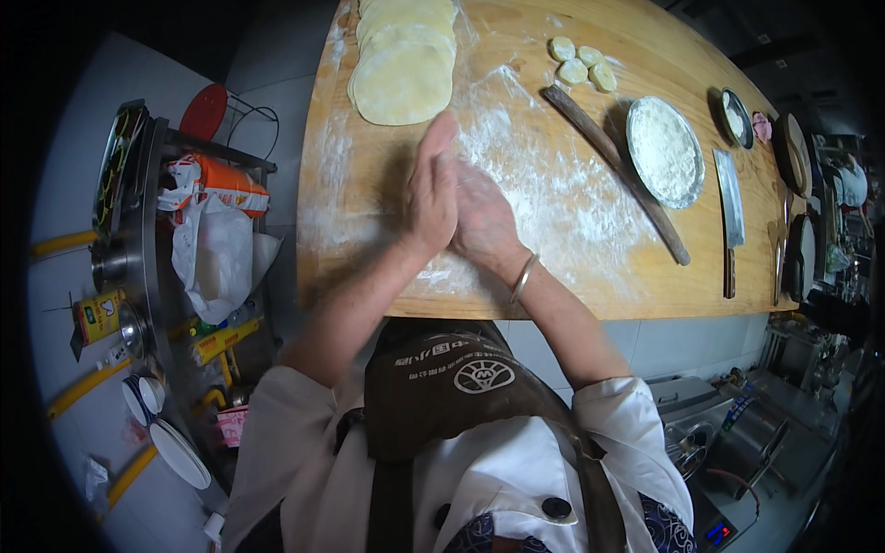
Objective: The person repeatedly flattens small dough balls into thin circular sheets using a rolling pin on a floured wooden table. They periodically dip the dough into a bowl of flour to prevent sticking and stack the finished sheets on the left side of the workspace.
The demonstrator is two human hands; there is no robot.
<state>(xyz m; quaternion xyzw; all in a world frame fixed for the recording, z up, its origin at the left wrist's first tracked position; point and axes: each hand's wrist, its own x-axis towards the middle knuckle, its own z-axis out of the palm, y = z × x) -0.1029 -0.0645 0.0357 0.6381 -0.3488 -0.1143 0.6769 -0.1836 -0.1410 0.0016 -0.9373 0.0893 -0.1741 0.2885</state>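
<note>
My left hand point(434, 186) and my right hand point(484, 211) are pressed palm to palm above the floured wooden table point(332, 276), close to its near edge. The right hand is blurred, and whether anything lies between the palms cannot be seen. Just beyond the fingertips lies a row of overlapping round dough wrappers point(404, 83). Several small dough pieces point(572, 71) sit at the far right of them. A wooden rolling pin point(615, 173) lies slantwise beside a metal bowl of white flour point(665, 152).
Right of the bowl lie a cleaver point(729, 200) and a small dark bowl point(737, 117) with white powder. Round lidded or flat items line the table's right end. A metal rack point(155, 276) with bags and plates stands at left. Steel kitchen equipment point(747, 428) is at lower right.
</note>
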